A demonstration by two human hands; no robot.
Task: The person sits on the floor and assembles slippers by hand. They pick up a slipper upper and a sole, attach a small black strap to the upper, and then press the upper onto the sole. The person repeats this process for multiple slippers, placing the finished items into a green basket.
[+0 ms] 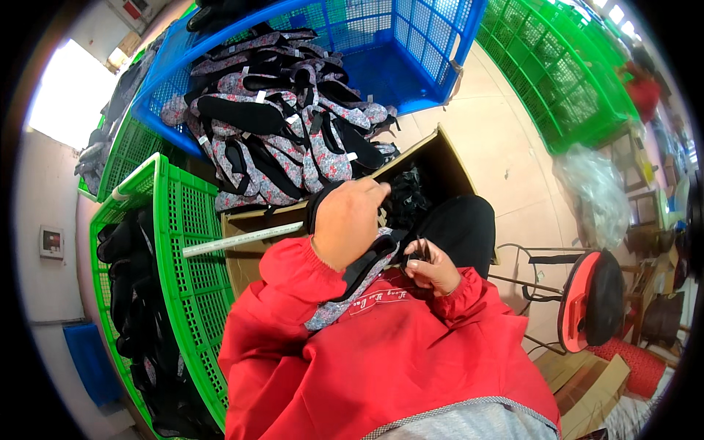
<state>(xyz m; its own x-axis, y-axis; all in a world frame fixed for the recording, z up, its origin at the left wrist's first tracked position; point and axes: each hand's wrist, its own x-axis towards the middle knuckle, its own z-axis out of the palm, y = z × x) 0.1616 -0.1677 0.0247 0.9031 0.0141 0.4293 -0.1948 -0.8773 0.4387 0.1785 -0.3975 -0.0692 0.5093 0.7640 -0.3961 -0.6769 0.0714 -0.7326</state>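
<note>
A floral padded piece with black edging (359, 284) lies across my lap, under my left wrist. My left hand (347, 221) is closed with its back up, holding the upper end of this piece; black material shows beside the knuckles, and the fingertips are mostly hidden. To the right, my right hand (433, 268) pinches a small black piece (419, 254), its exact kind too small to tell. Just beyond both hands, an open cardboard box (458, 163) holds a heap of small black parts (408, 196).
A white rod (243, 240) spans from the green crate (192, 282) on the left to my left hand. Floral and black padded pieces (290, 136) pile up at a blue crate (425, 81). Right: a green crate (565, 81), a plastic bag (595, 192) and a round stool (603, 299).
</note>
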